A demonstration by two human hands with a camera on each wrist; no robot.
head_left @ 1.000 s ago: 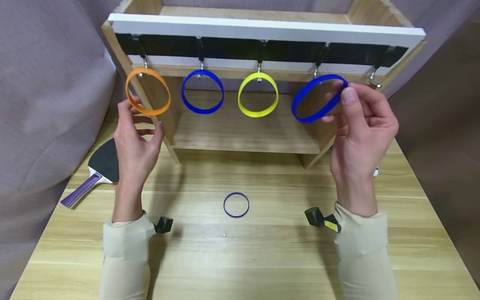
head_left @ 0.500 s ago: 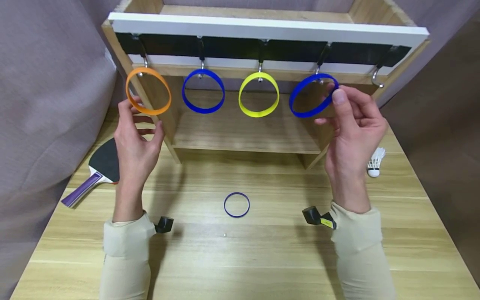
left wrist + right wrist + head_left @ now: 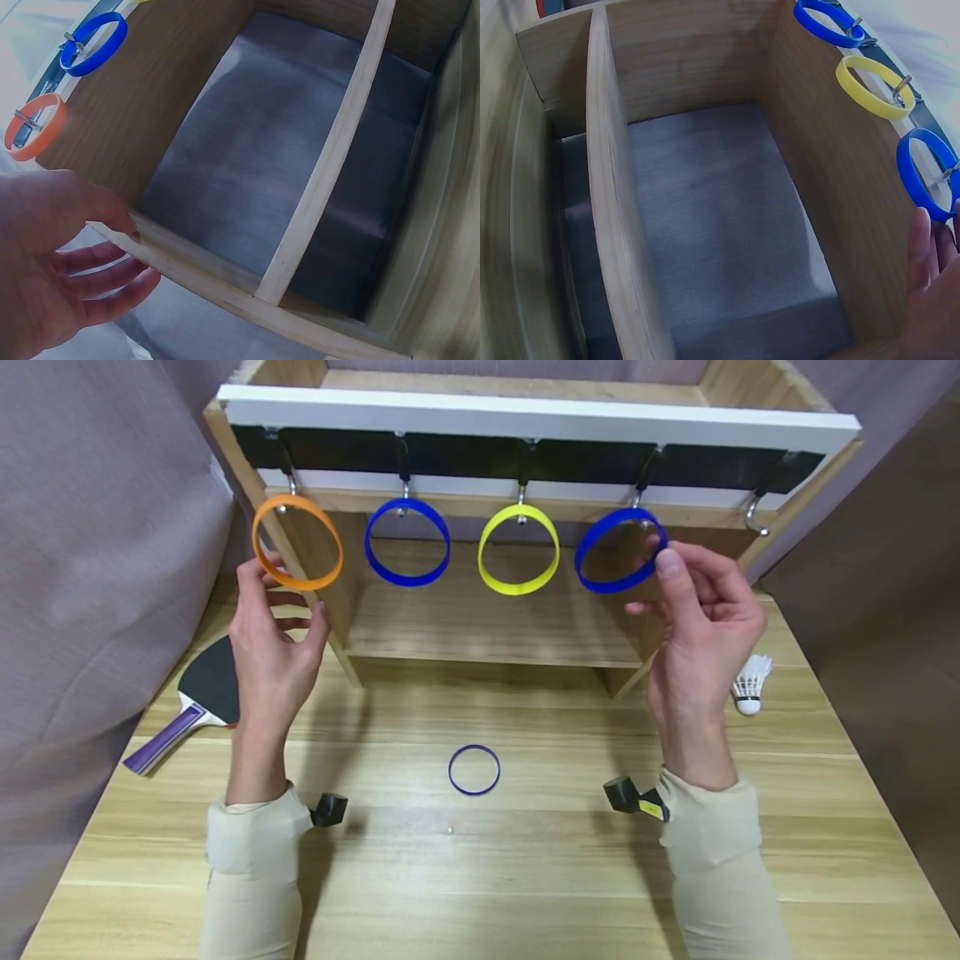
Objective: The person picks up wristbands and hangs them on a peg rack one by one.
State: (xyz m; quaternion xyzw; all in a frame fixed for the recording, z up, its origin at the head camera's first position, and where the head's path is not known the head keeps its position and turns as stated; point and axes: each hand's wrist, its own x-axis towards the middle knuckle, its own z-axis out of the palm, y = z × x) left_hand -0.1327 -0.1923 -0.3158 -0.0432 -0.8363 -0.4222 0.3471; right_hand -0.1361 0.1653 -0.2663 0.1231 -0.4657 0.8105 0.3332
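Observation:
My right hand (image 3: 701,618) pinches the right edge of a blue silicone wristband (image 3: 617,587) between thumb and fingers. In the right wrist view, the tip of a hook (image 3: 946,175) shows through that wristband. At the left, my left hand (image 3: 270,652) grips the side panel (image 3: 196,279) of a wooden shelf unit, thumb on one face and fingers on the other. An orange wristband (image 3: 303,585), another blue wristband (image 3: 408,582) and a yellow wristband (image 3: 517,589) hang from the hooks to the left.
The rightmost hook (image 3: 752,518) carries no band. A thin dark-blue ring (image 3: 474,792) lies on the wooden table (image 3: 525,893). A table tennis paddle (image 3: 213,685) lies beside my left forearm, a shuttlecock (image 3: 750,685) right of my right wrist.
My right hand has moved left with the blue wristband, which now sits more under the fourth hook. The shuttlecock has come into view. My left hand has stayed in place.

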